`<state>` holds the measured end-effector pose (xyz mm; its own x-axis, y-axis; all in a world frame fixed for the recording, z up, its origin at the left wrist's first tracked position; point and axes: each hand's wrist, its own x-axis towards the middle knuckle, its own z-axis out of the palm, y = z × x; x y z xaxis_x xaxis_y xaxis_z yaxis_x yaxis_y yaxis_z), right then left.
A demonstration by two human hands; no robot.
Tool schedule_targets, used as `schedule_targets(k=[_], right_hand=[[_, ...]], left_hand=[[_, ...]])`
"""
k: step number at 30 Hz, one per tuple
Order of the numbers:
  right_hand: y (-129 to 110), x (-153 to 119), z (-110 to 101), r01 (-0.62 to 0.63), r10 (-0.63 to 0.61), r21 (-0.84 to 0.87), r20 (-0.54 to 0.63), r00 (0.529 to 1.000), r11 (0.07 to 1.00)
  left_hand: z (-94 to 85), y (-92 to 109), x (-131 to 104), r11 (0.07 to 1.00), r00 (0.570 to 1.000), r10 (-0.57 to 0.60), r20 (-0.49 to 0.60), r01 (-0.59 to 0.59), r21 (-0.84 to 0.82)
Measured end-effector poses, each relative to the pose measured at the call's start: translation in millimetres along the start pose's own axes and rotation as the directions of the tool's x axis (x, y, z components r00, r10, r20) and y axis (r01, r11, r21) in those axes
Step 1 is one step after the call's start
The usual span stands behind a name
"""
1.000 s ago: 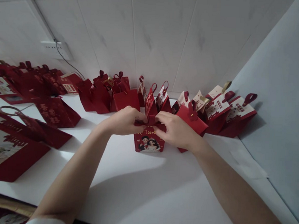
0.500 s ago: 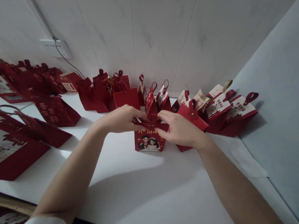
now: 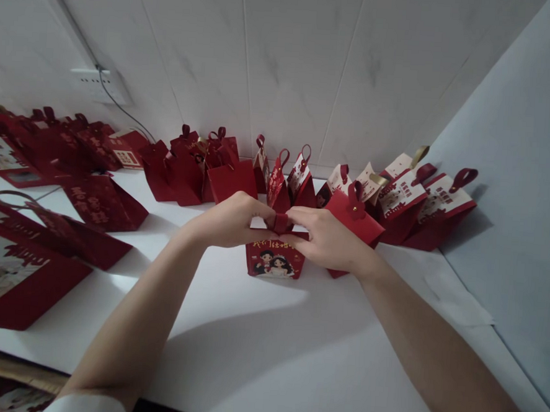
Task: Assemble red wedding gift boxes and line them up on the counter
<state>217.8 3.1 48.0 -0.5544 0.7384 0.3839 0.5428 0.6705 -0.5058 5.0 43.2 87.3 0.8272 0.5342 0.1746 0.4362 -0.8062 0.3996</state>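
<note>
A small red gift box (image 3: 276,263) with a cartoon bride and groom and gold lettering stands upright on the white table (image 3: 256,354). At its top, my left hand (image 3: 234,221) pinches the left side of the ribbon loop (image 3: 280,223). My right hand (image 3: 322,237) pinches the same ribbon and top edge from the right. The fingertips of both hands nearly meet at the loop, and they hide part of the box's upper edge. Just behind my right hand stands a plain red gift box (image 3: 351,212) with a ribbon handle and a gold stud.
Several red and cream gift boxes (image 3: 401,195) line the wall at the right. More red boxes (image 3: 232,180) stand behind my left hand. Larger red boxes (image 3: 65,280) fill the left side. A socket strip (image 3: 100,85) with a cable is on the tiled wall.
My fingers have closed in on the ribbon loop from both sides, and the box's open-looking top flaps have been drawn together. The box stays in the same place.
</note>
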Motion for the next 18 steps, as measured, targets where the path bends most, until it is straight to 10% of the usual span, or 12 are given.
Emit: schedule_targets(k=[6, 12, 18], right_hand=[[3.9, 0.8, 2.0, -0.012, 0.013, 0.033, -0.035, 0.999, 0.999], [16.5, 9.6, 23.7, -0.037, 0.205, 0.373, -0.422, 0.883, 0.927], [42.3, 11.1, 88.9, -0.108, 0.442, 0.564, -0.499, 0.746, 0.819]], left_hand=[[1.6, -4.3, 0.8, 0.998, 0.999, 0.039, -0.031, -0.038, 0.055], [0.6, -19.1, 2.0, 0.979, 0.924, -0.138, -0.357, 0.073, -0.191], [28.8, -62.0, -2.3, 0.720, 0.940, -0.326, -0.103, 0.176, -0.672]])
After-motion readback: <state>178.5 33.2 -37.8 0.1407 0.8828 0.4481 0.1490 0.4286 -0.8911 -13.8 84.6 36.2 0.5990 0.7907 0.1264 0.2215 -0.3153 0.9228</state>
